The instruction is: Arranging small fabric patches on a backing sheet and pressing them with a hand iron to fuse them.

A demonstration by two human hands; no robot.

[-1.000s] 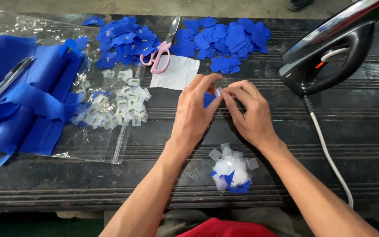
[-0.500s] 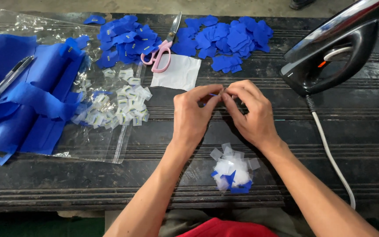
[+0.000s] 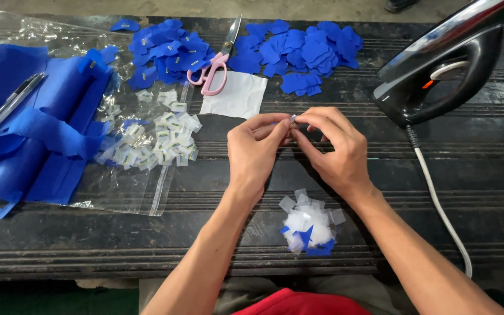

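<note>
Head view is looking down on a dark grooved desk [image 3: 59,245]. At the far left, folded blue fabric [image 3: 24,134] is lying with a black pen [image 3: 8,105] resting across it. A clear plastic bag [image 3: 123,186] is spreading under the fabric's right edge and is carrying a scatter of small white tags [image 3: 158,140]. Behind these, a heap of blue cut pieces [image 3: 164,49] is sitting at the rear of the desk. Pink-handled scissors [image 3: 214,64] are lying just right of that heap, with the handles touching a white paper sheet [image 3: 234,96].

At the centre, the left hand [image 3: 255,151] and the right hand [image 3: 336,149] are meeting above the desk. The fingers of both hands are pinching narrowly on one small pale piece [image 3: 292,119], which is sitting between the fingertips, raised off the desk and just in front of the white sheet. Its exact kind is too small to tell. Below the wrists, near the front edge, a small pile of white and blue scraps [image 3: 310,224] is lying.

A second heap of blue pieces [image 3: 310,49] is lying behind the hands. At the far right, a black iron [image 3: 456,64] is resting, and its white cord [image 3: 438,204] is running toward the front edge.
</note>
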